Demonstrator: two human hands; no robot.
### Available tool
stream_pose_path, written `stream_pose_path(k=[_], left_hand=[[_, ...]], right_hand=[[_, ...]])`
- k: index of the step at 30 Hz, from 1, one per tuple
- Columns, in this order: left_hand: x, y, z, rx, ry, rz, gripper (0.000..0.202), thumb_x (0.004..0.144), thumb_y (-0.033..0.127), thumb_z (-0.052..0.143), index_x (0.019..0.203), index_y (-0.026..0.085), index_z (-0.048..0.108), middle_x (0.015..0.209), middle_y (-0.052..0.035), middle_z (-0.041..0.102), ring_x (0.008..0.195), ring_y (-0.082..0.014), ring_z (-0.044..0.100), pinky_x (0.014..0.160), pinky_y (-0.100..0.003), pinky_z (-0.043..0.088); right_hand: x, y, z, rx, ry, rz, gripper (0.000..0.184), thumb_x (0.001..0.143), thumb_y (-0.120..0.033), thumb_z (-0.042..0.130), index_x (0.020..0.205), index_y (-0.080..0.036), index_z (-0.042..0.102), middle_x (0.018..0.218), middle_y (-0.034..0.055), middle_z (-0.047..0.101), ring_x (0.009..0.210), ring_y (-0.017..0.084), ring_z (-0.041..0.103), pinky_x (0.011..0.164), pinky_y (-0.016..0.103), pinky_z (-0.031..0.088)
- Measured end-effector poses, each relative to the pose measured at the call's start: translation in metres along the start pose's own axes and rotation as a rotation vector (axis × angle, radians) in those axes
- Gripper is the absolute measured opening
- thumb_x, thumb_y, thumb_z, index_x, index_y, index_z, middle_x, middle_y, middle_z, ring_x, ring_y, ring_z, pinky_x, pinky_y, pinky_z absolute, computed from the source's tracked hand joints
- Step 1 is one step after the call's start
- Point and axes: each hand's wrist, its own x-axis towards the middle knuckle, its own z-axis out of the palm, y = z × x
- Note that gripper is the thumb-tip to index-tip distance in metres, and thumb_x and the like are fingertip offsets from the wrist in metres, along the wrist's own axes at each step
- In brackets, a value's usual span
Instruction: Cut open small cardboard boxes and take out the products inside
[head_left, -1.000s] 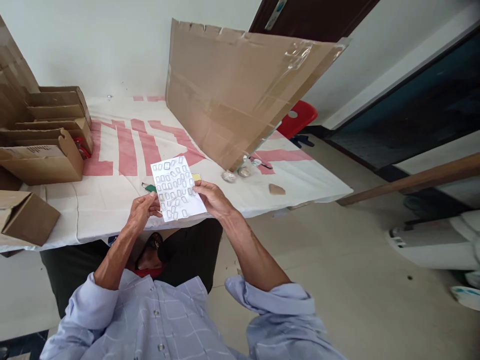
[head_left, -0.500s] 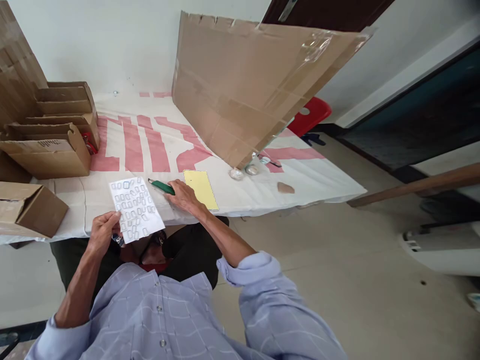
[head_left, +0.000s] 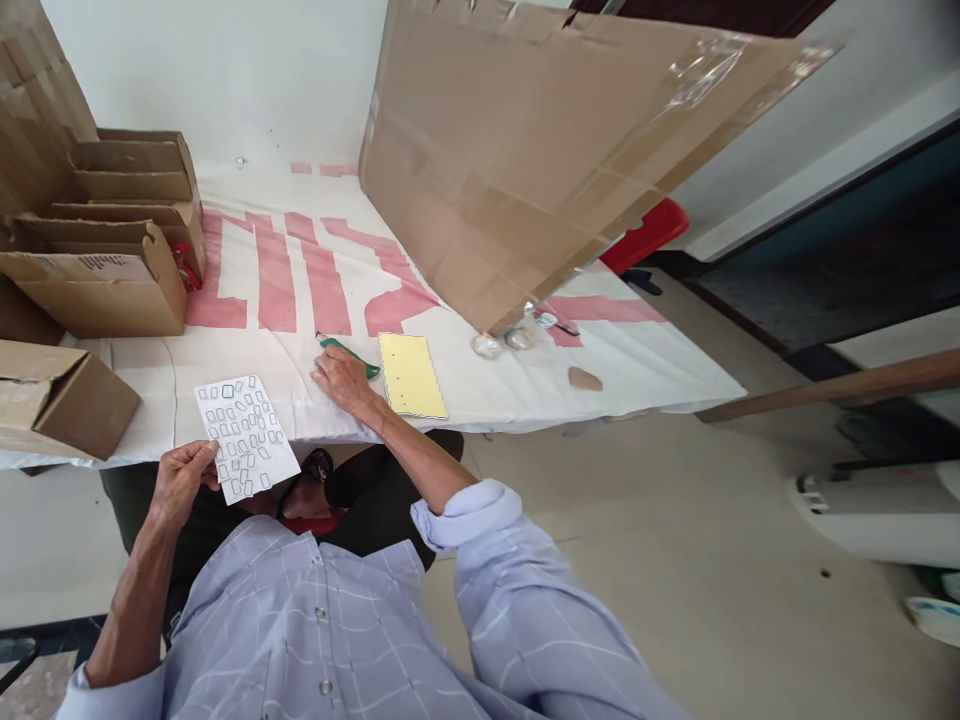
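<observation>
My left hand [head_left: 180, 482] pinches the lower left edge of a white sheet [head_left: 244, 437] covered with several small outlined rectangles, holding it over the table's near edge. My right hand [head_left: 339, 378] rests on the table with fingers curled on a green-handled tool [head_left: 352, 355]. Whether it grips the tool or only touches it is unclear. A yellow card [head_left: 410, 374] lies flat just right of that hand.
The table [head_left: 247, 300] carries a white cloth with red lettering. Open cardboard boxes [head_left: 105, 270] stand at the left, one [head_left: 64, 400] at the near corner. A large cardboard panel [head_left: 540, 150] leans at the back right, small round items [head_left: 501, 343] at its foot. A red stool [head_left: 645, 235] stands behind.
My right hand let go of the sheet and moved to the green tool on the table. My left hand carried the sheet left and down. The yellow card came into view.
</observation>
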Motion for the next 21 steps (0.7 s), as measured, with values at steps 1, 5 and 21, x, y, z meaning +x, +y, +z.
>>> stream_pose_path(k=[1, 5, 21], left_hand=[[0.0, 0.0, 0.0, 0.012, -0.003, 0.005, 0.039, 0.067, 0.054, 0.088, 0.066, 0.018, 0.073, 0.063, -0.0069, 0.073, 0.052, -0.0156, 0.059, 0.049, -0.026, 0.051], [-0.003, 0.001, -0.001, 0.023, 0.004, 0.011, 0.038, 0.067, 0.053, 0.088, 0.063, 0.019, 0.07, 0.059, -0.0053, 0.07, 0.052, -0.0159, 0.06, 0.048, -0.026, 0.051], [-0.007, 0.01, 0.003, 0.039, -0.056, 0.075, 0.04, 0.072, 0.056, 0.087, 0.065, 0.018, 0.076, 0.064, -0.0067, 0.073, 0.055, -0.0167, 0.063, 0.053, -0.026, 0.054]], right_hand=[[0.002, -0.003, 0.003, -0.002, -0.004, 0.019, 0.018, 0.107, -0.023, 0.06, 0.102, -0.021, 0.077, 0.123, 0.0135, 0.069, 0.119, 0.029, 0.062, 0.097, 0.039, 0.051], [0.006, -0.006, 0.007, 0.166, 0.048, 0.094, 0.024, 0.104, -0.017, 0.053, 0.093, -0.019, 0.075, 0.117, 0.0154, 0.072, 0.109, 0.029, 0.065, 0.093, 0.04, 0.049], [-0.144, 0.06, -0.086, 0.574, -0.636, 0.196, 0.024, 0.071, -0.042, 0.077, 0.061, -0.021, 0.071, 0.057, 0.0005, 0.063, 0.056, 0.016, 0.055, 0.059, 0.03, 0.04]])
